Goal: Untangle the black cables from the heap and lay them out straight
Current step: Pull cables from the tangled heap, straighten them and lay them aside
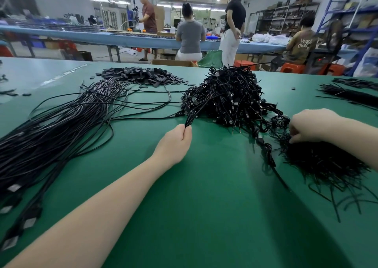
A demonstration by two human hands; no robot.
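The only legible writing sits at the upper right of the frame, on the back of a seated person's brown shirt (302, 46), where pale letters read roughly "UNKH OWN"; the cables themselves show no readable marks. Near the centre, the left hand (176, 140) reaches forward from a bare forearm, thumb and fingers pinched around a few black strands that run up into the tangled heap (225, 97) at centre right on the green table (204, 206). At the right edge, the right hand (311, 125) is curled, knuckles up, its fingertips pressed into a loose spray of short black wires (323, 161) just below the heap; whether it grips any cannot be told. At the left, straightened cables (53, 132) lie side by side, plugs toward the lower left corner. A pile of small black pieces (139, 74) rests behind them.
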